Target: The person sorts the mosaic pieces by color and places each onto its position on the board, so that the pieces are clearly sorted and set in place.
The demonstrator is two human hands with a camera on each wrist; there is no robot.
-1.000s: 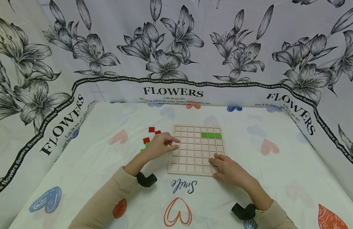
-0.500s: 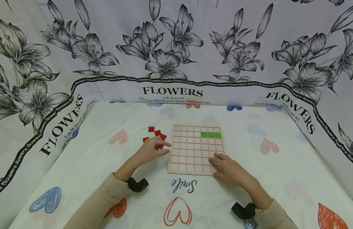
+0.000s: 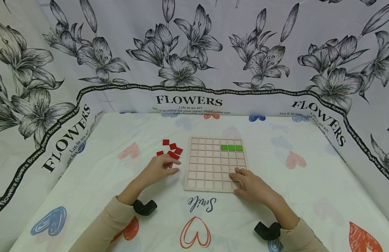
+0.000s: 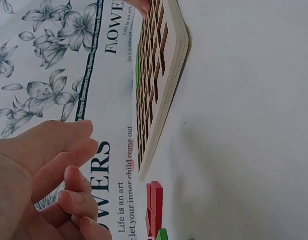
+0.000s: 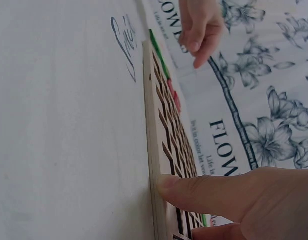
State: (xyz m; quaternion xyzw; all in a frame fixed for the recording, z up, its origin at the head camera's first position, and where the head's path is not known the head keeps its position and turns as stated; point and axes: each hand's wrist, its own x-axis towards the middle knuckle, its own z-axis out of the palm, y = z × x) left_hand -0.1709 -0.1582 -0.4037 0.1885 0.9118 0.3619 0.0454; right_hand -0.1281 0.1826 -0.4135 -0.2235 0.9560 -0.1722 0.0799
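A square wooden grid board (image 3: pixel 210 161) lies on the cloth, with a row of green square tiles (image 3: pixel 231 147) in its far right cells. My left hand (image 3: pixel 158 169) is just left of the board, fingers loosely bent and thumb apart, holding nothing. Beyond its fingertips lie several loose red square tiles (image 3: pixel 172 146). A loose green tile (image 4: pixel 162 234) shows near the red ones in the left wrist view; in the head view the hand covers that spot. My right hand (image 3: pixel 252 185) rests on the board's near right corner, its thumb (image 5: pixel 193 192) on the front edge and fingers over the grid.
A white cloth (image 3: pixel 87 196) printed with hearts and lettering covers the table. Behind and at both sides hangs a flower-printed curtain (image 3: pixel 194 52). Each wrist wears a black mount, the left one (image 3: pixel 145 207) and the right one (image 3: pixel 267 231) both low over the cloth.
My left hand has drawn back from over the board's left edge, moving left and toward me to the loose tiles. The right hand keeps its place on the board.
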